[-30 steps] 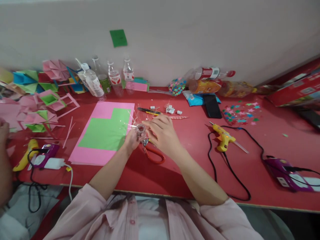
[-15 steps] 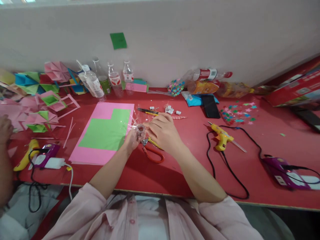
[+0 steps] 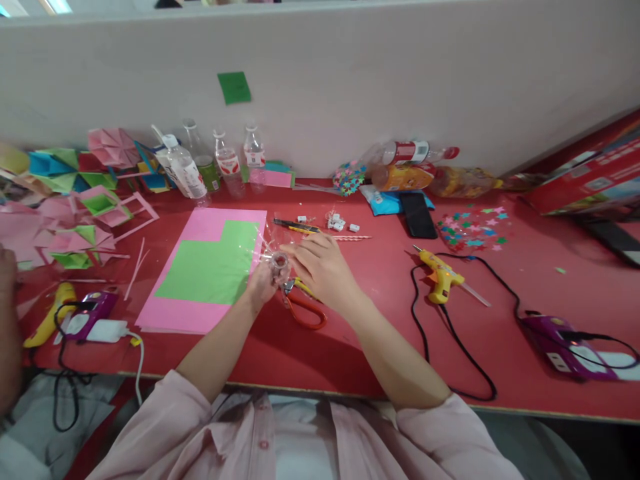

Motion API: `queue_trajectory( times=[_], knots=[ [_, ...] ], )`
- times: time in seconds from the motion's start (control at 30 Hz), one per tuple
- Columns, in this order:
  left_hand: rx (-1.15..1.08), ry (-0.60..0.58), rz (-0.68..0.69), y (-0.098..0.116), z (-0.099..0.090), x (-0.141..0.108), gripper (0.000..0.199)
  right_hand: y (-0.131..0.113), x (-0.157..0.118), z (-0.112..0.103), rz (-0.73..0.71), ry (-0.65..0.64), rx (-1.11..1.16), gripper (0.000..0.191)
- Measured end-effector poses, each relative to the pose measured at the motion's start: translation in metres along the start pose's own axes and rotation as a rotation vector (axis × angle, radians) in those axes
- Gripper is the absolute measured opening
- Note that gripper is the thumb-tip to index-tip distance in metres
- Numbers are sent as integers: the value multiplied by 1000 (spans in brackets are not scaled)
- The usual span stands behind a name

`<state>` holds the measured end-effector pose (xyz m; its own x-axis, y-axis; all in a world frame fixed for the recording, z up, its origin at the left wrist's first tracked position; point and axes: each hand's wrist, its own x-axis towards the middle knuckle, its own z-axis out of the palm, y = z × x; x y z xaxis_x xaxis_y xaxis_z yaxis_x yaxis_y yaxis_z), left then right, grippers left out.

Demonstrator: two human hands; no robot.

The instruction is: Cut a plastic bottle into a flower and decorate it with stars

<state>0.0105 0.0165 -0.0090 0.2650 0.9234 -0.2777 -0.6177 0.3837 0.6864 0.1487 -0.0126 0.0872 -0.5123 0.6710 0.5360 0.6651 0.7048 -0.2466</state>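
A clear plastic bottle top (image 3: 279, 260) with thin strips fanning out from it is held over the table, its round mouth facing me. My left hand (image 3: 262, 283) is closed around its neck. My right hand (image 3: 320, 263) is closed at the right side of the same piece, fingers bent on the clear plastic; exactly which strip it grips is hidden. Scissors with red-orange handles (image 3: 307, 313) lie just below the hands, partly covered. A yellow and black craft knife (image 3: 296, 227) rests beyond them. Pink paper sheets (image 3: 175, 319) with a notched green sheet (image 3: 205, 270) lie to the left.
On the right are a yellow glue gun (image 3: 440, 275) with a black cord, a black phone (image 3: 418, 215) and a purple power strip (image 3: 565, 347). Plastic bottles (image 3: 230, 163) stand along the wall. Folded paper crafts (image 3: 85, 200) and another person's arm (image 3: 7, 320) are at the left.
The view has shifted slightly, so things on the table appear a little lower and to the left. Both hands stay on the bottle top, with only slight finger movement.
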Motion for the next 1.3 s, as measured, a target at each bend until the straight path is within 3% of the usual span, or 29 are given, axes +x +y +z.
queue_trajectory(
  times=[0.2, 0.47, 0.67, 0.97, 1.3],
  knots=[
    [-26, -48, -22, 0, -2, 1, 22, -6, -3, -2, 175, -63, 120, 19],
    [-61, 27, -39, 2, 1, 0, 28, -5, -3, 0, 165, -69, 313, 22],
    [-27, -10, 2, 3, 5, -3, 25, -8, -4, 0, 265, -45, 404, 24],
    [-91, 92, -5, 4, 8, -5, 21, -7, -4, 2, 154, -41, 199, 25],
    [-95, 64, 5, 0, 2, -3, 25, 0, -4, 5, 66, -28, 68, 27]
  ],
)
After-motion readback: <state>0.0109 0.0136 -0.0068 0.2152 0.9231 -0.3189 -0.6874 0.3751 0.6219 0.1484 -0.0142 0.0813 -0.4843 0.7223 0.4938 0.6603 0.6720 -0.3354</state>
